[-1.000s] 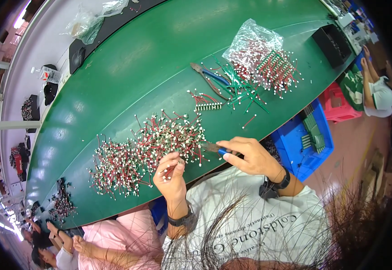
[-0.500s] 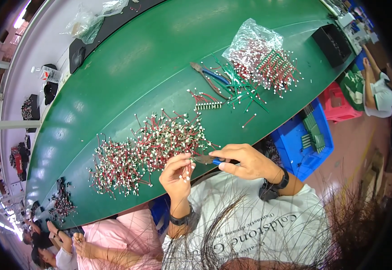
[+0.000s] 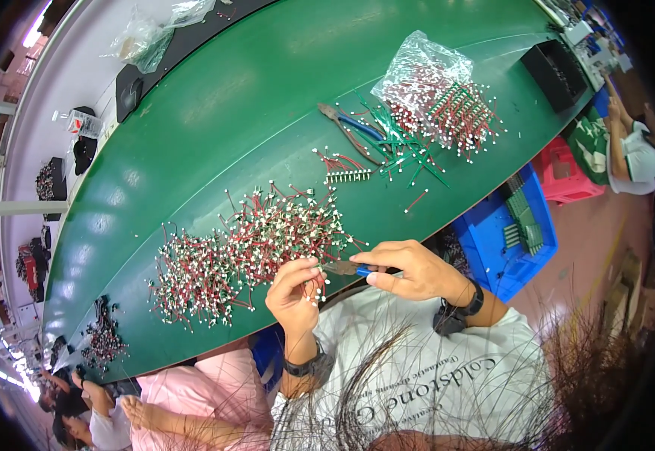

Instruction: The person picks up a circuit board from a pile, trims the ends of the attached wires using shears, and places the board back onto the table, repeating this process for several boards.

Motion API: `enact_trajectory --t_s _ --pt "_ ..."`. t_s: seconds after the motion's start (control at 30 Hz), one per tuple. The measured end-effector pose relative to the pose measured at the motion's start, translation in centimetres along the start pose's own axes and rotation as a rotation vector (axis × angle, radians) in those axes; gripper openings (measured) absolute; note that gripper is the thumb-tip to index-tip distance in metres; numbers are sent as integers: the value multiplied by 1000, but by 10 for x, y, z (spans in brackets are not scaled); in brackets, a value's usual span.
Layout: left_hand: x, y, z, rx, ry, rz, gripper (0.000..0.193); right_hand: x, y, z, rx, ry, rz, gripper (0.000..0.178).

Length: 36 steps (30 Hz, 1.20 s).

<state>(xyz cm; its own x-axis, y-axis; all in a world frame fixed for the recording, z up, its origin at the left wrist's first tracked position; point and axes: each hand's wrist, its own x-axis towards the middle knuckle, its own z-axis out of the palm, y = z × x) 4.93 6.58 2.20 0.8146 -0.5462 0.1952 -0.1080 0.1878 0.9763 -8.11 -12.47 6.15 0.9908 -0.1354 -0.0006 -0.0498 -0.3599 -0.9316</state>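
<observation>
Close to the table's near edge, my left hand [image 3: 293, 295] pinches a small wired connector board; red wires with white plugs [image 3: 314, 292] dangle below its fingers. My right hand [image 3: 421, 272] is closed round the blue-handled pliers [image 3: 342, 267]. Their jaws point left and meet the piece at my left fingertips; whether they bite on it is too small to tell. Just beyond my hands lies a heap of red-wired connector boards [image 3: 275, 233], joining another heap [image 3: 196, 278] to its left.
Farther back on the green table [image 3: 215, 98] lie other pliers [image 3: 354, 124], green strips [image 3: 403, 146], a row of joined boards [image 3: 348, 177] and a plastic bag [image 3: 421, 60] over more wired boards. A black box [image 3: 557, 75] and blue bin [image 3: 478, 252] are at right. A co-worker's arm [image 3: 184, 425] is at left.
My hands and the pliers have barely moved; the dangling wires have shifted slightly. At lower left, the co-workers' hands have changed position.
</observation>
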Motion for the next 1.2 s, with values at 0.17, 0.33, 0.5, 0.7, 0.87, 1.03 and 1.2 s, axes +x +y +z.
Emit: enact_trajectory --t_s 0.17,0.33,0.5,0.7,0.87,1.03,1.2 --pt "0 -1 0 -9 -19 6 10 -1 2 2 1 -12 5 36" --pt "-5 -9 -7 -84 -50 -21 12 0 16 6 280 -35 -65 34" --pt "-3 -14 -8 -676 25 -203 20 -3 5 -2 488 -76 283 33" --pt "1 -7 -3 -293 98 -138 19 3 2 -2 -102 225 30 35" --pt "-2 -4 2 -194 98 -169 19 1 -4 1 -100 185 8 36" --pt "-2 -8 1 -55 78 -70 20 1 -9 0 -24 41 33 36" --pt "-1 -2 4 10 33 -25 16 0 -4 6 -20 64 -14 35"
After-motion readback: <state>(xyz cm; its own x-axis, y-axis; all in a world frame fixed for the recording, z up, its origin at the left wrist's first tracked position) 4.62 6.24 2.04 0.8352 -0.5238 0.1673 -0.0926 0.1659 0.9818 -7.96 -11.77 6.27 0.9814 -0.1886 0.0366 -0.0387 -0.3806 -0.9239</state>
